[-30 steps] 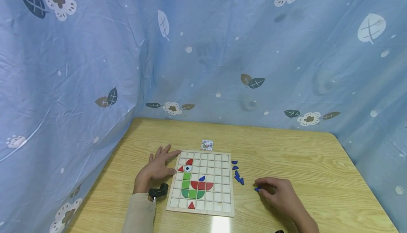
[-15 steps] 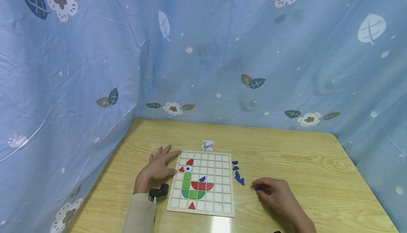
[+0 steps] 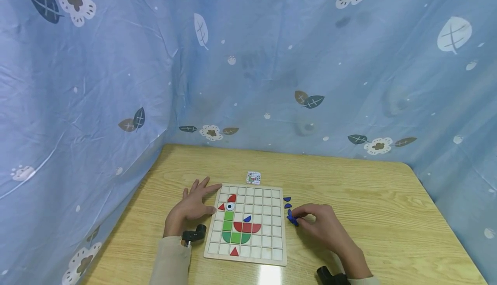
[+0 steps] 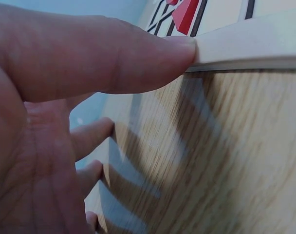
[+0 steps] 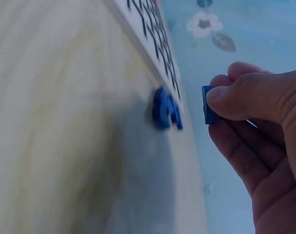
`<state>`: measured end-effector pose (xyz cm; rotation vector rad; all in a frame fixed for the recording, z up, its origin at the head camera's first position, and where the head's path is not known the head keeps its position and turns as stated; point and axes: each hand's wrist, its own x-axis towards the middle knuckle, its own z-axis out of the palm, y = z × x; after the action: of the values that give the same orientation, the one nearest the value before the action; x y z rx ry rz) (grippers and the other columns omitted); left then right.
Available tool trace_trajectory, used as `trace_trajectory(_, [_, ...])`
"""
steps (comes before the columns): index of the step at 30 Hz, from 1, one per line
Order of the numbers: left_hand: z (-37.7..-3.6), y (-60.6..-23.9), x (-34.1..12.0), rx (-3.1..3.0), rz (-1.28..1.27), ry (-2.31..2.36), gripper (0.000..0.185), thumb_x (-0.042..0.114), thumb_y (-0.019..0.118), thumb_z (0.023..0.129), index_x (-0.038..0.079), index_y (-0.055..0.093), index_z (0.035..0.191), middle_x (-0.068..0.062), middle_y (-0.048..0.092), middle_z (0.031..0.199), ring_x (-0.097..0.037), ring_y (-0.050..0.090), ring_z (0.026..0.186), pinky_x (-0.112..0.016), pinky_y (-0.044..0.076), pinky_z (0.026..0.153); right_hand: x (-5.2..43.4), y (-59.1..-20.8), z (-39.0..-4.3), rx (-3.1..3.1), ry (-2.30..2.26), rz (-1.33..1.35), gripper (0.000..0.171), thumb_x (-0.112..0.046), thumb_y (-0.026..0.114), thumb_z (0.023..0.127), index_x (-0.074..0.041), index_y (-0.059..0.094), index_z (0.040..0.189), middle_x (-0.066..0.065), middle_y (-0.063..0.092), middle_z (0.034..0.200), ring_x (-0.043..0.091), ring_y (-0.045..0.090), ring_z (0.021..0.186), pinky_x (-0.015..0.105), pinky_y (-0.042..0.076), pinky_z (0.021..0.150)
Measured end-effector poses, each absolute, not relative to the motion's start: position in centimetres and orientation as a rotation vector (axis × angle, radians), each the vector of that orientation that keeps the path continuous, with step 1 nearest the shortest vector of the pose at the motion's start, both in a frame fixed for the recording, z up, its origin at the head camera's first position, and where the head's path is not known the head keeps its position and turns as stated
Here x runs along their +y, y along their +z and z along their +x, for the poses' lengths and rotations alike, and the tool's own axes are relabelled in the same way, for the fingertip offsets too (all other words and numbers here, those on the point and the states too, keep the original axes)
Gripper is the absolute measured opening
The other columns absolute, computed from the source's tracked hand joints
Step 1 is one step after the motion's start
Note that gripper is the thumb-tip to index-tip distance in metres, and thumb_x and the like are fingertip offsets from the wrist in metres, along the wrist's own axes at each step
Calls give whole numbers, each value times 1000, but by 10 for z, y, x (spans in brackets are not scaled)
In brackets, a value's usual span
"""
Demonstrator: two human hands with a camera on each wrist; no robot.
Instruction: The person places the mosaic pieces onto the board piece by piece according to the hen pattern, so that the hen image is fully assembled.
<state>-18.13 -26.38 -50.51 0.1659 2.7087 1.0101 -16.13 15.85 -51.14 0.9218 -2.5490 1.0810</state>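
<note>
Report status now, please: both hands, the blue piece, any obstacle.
Left hand flat, thumb against puzzle board edge. Right hand pinches blue piece above loose blue pieces. No obstacle seen.

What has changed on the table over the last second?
The right hand, pinching a blue piece, moved left from the bare table toward the loose blue pieces beside the board. The left hand stayed flat against the board's left edge; the pieces on the board are unchanged.

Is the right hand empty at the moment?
No, the right hand pinches a small blue piece between thumb and fingertips, just off the loose blue pieces lying on the table.
</note>
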Motion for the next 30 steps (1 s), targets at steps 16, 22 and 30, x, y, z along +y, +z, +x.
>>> trace_trajectory(16, [-182, -506, -263, 2713, 153, 1021, 77, 8, 82, 91, 21, 57, 162, -24, 18, 182, -55, -4, 168, -81, -8, 127, 97, -508, -198, -2682, 1174, 1202, 21, 3, 81, 94, -11, 86, 109, -3, 85, 106, 13, 80, 100, 35, 66, 88])
trace_trajectory(22, [-182, -507, -262, 2715, 149, 1027, 77, 8, 82, 90, 21, 57, 161, -24, 18, 182, -55, -4, 168, -80, -8, 128, 79, -513, -202, -2647, 1131, 1337, 23, 5, 80, 93, -11, 85, 109, -3, 85, 106, 11, 79, 103, 33, 65, 91])
trace_trajectory(30, [-181, -505, -263, 2716, 153, 1031, 76, 7, 83, 90, 21, 58, 161, -24, 20, 182, -56, -3, 167, -81, -8, 127, 63, -516, -207, -2714, 1062, 1355, 24, 3, 79, 95, -15, 85, 109, -6, 84, 108, 9, 76, 105, 31, 64, 91])
